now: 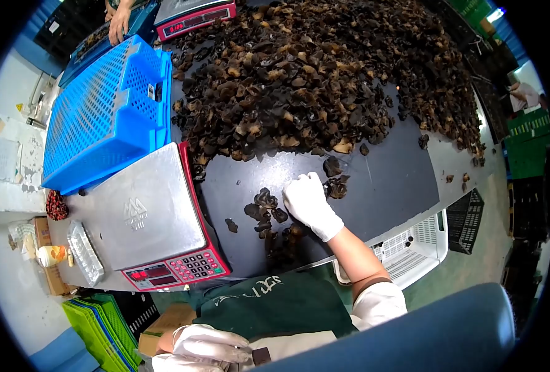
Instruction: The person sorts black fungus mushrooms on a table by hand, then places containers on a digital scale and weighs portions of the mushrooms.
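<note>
While a co-worker's hand (120, 26) hangs at eleven o'clock near its far end, a blue basket (140, 129) stands at ten, close by a scale (154, 211) at eight whose keypad faces the person. At about seven, below the near edge of the tabletop (396, 180), the left hand (216, 344) lies before a green apron (281, 310), gloved, fingers partly bent; I cannot tell whether it grips anything. Near the middle, a small group of mushrooms (266, 198) lies apart from the big heap of mushrooms (293, 87), which spreads from eleven round past one. Just right of that group is the right hand (306, 199), gloved, fingers curled in; what they hold, if anything, is hidden from me. Picking through loose pieces looks like the step in hand, and I'd judge the next move calls for loosened fingertips and a light touch. Room to move runs from that hand toward three o'clock, but the tabletop's edge slants close at four, with a white basket (412, 265) below it.
</note>
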`<state>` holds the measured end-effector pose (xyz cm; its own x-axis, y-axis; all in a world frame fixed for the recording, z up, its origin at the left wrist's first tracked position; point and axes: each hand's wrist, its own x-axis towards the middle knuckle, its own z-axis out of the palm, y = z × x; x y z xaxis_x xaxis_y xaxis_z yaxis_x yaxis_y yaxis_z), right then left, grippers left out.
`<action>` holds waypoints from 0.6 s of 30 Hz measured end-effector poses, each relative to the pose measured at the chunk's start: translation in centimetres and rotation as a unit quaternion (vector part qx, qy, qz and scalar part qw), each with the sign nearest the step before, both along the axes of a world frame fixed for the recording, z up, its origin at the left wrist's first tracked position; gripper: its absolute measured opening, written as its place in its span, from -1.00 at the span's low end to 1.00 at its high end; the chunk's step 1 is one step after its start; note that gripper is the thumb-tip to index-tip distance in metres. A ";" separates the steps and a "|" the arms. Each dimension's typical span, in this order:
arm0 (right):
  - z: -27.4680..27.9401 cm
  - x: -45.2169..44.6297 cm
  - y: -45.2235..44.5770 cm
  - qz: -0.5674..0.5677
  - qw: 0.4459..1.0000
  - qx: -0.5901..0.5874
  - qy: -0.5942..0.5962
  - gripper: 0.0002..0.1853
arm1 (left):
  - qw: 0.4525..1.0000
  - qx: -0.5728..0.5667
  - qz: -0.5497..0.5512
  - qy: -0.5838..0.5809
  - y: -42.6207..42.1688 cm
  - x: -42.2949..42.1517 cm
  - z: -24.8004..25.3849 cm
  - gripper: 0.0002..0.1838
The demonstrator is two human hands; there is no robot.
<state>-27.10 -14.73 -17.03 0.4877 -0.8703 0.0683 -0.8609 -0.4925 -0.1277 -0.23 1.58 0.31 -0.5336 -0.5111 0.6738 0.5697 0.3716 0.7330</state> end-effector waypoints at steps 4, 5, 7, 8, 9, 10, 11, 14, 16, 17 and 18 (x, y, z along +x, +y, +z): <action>-0.3 -1.3 -0.3 0.034 0.995 -0.025 -0.093 -0.91 | 1.000 0.001 0.003 0.001 0.1 0.0 -0.1 -0.77; 0.4 -2.0 -0.4 0.030 0.984 0.031 -0.172 -0.90 | 1.000 0.000 0.004 0.001 0.1 0.0 -0.1 -0.77; 1.8 -3.4 -0.3 0.006 0.923 0.145 -0.356 -0.87 | 1.000 0.006 0.009 -0.002 0.3 0.1 -0.1 -0.77; 3.2 -3.9 0.3 -0.043 0.913 0.146 -0.379 -0.84 | 1.000 0.010 0.010 -0.002 0.4 0.1 -0.1 -0.77; 5.1 -4.6 1.0 -0.086 0.862 0.205 -0.455 -0.86 | 1.000 0.012 0.012 -0.003 0.3 0.1 -0.2 -0.77; 6.2 -5.7 1.8 -0.128 0.801 0.259 -0.524 -0.87 | 1.000 0.013 0.014 -0.005 0.3 0.1 -0.2 -0.77; 5.2 -7.4 3.6 -0.093 0.749 0.196 -0.626 -0.85 | 1.000 0.012 0.013 -0.005 0.3 0.1 -0.2 -0.77; 5.4 -11.7 3.3 0.284 0.342 0.237 -0.864 -0.44 | 1.000 0.016 0.009 -0.001 0.2 0.1 -0.5 -0.77; 6.8 -12.9 2.8 0.336 0.251 0.217 -0.882 -0.32 | 1.000 0.015 0.005 0.001 -0.1 0.0 -0.6 -0.77; 6.6 -13.1 2.1 0.251 0.322 0.209 -0.888 -0.37 | 1.000 0.014 0.002 0.003 -0.1 0.0 -0.6 -0.77; 6.2 -13.1 1.8 0.123 0.353 0.199 -0.906 -0.48 | 1.000 0.014 0.002 0.004 -0.2 -0.1 -0.6 -0.77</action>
<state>-40.20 -12.98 -10.83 0.0224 -0.9333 0.3583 0.8741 -0.1557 -0.4601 -0.30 1.41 -0.29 -0.5267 -0.5314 0.6635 0.5739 0.3535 0.7387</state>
